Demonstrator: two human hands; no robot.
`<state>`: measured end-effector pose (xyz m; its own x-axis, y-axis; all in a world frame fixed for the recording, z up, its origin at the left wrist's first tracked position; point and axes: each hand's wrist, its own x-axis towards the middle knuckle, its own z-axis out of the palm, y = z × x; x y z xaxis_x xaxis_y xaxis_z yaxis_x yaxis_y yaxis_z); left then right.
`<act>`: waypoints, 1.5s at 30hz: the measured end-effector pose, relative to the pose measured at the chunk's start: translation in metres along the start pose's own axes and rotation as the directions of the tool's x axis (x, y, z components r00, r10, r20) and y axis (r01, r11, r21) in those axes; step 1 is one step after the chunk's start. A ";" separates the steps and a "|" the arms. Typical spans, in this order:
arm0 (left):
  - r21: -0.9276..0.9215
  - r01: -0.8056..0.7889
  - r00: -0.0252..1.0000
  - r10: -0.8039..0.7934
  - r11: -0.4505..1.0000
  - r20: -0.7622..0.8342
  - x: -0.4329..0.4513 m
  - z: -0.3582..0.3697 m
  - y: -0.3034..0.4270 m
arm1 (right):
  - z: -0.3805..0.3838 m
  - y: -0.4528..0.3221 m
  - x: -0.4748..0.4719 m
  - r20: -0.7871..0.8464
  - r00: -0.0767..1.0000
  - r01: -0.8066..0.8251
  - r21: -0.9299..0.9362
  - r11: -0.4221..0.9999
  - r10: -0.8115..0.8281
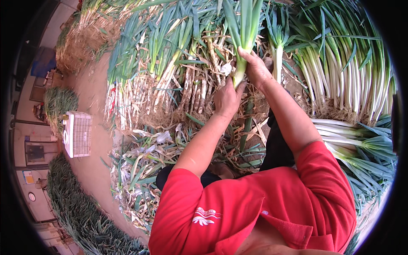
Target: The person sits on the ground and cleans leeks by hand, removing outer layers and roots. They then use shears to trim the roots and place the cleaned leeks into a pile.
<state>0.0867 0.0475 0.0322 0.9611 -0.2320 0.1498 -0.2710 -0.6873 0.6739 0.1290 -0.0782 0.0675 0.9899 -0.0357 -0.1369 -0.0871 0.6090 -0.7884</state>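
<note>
A Welsh onion or leek (245, 35) with broad green leaves and a pale stalk is held upright before me. My left hand (227, 100) has its fingers around the bottom of the stalk. Higher up, where the leaves fork, my right hand (256, 68) grips the same plant, thumb against the leaf base. Its root end is hidden by my left hand. Another peeled white stalk (278, 62) lies just right of my right hand. Left of my hands are unpeeled stalks (194, 92) with soil-stained bases and dry, papery leaves.
Cleaned white stalks (338, 75) lie in rows at the right, with more stalks (344, 135) laid crosswise below them. Trimmed leaves and plastic scraps (143, 159) cover the floor at left. Beyond stand a white plastic crate (77, 134) and a long green pile (86, 207).
</note>
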 end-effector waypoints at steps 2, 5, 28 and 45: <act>0.010 -0.085 0.995 0.086 0.996 -0.055 -0.007 0.001 0.005 | -0.008 0.002 0.000 -0.098 0.990 -0.107 -0.081 0.991 0.099; -0.263 0.122 0.990 -0.099 0.957 0.101 -0.005 0.001 -0.003 | -0.009 0.003 0.004 -0.063 0.992 -0.107 0.035 0.994 0.109; -0.903 0.410 0.900 -0.216 0.125 0.379 0.024 -0.008 -0.017 | -0.004 -0.006 -0.006 0.481 0.876 0.076 -0.085 0.993 -0.026; -0.002 0.591 0.761 -0.556 0.807 0.333 -0.093 -0.010 -0.158 | -0.051 -0.040 0.022 -0.226 0.962 0.183 0.123 0.975 -0.152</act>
<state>0.0406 0.1848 -0.0809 0.8648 -0.0232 -0.5016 0.3492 -0.6902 0.6338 0.1490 -0.1435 0.0654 0.9405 -0.3063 -0.1471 0.1103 0.6848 -0.7204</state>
